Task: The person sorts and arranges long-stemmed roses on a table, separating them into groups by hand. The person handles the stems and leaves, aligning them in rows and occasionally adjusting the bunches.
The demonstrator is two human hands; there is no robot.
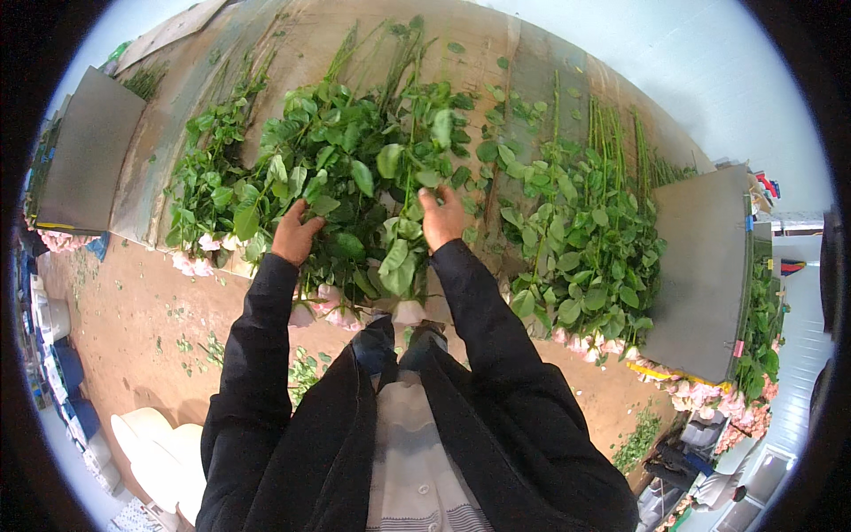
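Observation:
Before me, a thick heap of leafy rose stems lies on a worn table, with pale pink rose heads hanging past its near edge. My left hand reaches into the leaves at the heap's left side, thumb and forefinger beside a leaf. At the right side, my right hand has its fingertips by the leaves of a single rose, whose head points towards me. Leaves partly cover the fingers of both hands, so whether either grips a stem cannot be made out.
More roses lie left and right. Upright grey panels bound the table at both sides. Cut leaves litter the brown floor. White chairs stand behind left; another person is at lower right.

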